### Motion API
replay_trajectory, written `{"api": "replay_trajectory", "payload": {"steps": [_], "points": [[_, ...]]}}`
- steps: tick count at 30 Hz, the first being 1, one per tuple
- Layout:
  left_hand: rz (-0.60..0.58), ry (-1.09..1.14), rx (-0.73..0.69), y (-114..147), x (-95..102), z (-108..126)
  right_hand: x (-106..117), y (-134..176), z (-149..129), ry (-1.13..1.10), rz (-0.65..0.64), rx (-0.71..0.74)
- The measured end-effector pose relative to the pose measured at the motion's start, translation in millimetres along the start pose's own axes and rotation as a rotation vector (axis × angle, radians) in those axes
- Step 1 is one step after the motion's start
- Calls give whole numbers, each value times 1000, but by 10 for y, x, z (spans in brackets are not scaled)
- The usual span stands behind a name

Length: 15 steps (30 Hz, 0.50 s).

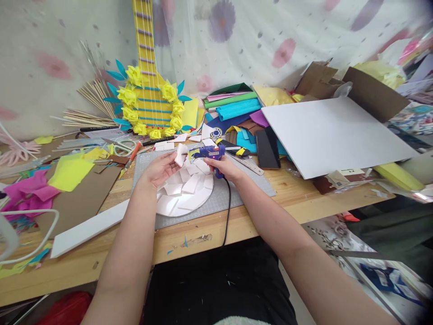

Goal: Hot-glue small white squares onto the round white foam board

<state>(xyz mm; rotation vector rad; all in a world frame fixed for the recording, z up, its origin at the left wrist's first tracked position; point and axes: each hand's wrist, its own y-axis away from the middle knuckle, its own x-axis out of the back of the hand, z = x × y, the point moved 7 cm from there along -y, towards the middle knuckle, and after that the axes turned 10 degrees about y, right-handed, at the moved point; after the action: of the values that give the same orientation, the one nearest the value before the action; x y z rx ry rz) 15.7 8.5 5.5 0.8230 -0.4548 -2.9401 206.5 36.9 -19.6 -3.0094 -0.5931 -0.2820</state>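
Note:
My left hand [161, 168] pinches a small white foam board piece [181, 154] above the work surface. My right hand [226, 166] is wrapped round a blue hot glue gun [209, 152], its nozzle pointing left at the piece; whether the tip touches it I cannot tell. Below both hands lies a round white board [196, 201] with several cut white pieces [190, 184] spread over it, some tilted and overlapping. The board rests on a grey cutting mat [250, 183]. From the glue gun a black cord [229, 212] runs down over the table's front edge.
A yellow flower-trimmed paper instrument [152, 106] stands at the back. Scissors [123, 146], an orange-handled tool [133, 153] and a white strip [88, 228] lie left. Right are a metal ruler [246, 164], a utility knife [237, 149], a phone [268, 148] and a large white board [334, 135].

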Motion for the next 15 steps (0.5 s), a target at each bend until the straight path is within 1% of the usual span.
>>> {"api": "replay_trajectory", "payload": {"steps": [2, 4, 7, 10, 12, 15], "points": [[-6, -35, 18, 38, 2, 39, 63, -29, 33, -33, 75, -9], [-17, -69, -13, 86, 44, 143, 130, -56, 75, -88, 154, -31], [-17, -154, -163, 177, 150, 403, 217, -81, 136, -199, 262, -86], [6, -362, -293, 260, 180, 598, 256, -87, 171, -278, 312, -132], [-3, -572, -321, 278, 99, 617, 266, -89, 186, -299, 325, -152], [-83, -959, -333, 261, -141, 514, 274, -93, 210, -312, 341, -164]]}}
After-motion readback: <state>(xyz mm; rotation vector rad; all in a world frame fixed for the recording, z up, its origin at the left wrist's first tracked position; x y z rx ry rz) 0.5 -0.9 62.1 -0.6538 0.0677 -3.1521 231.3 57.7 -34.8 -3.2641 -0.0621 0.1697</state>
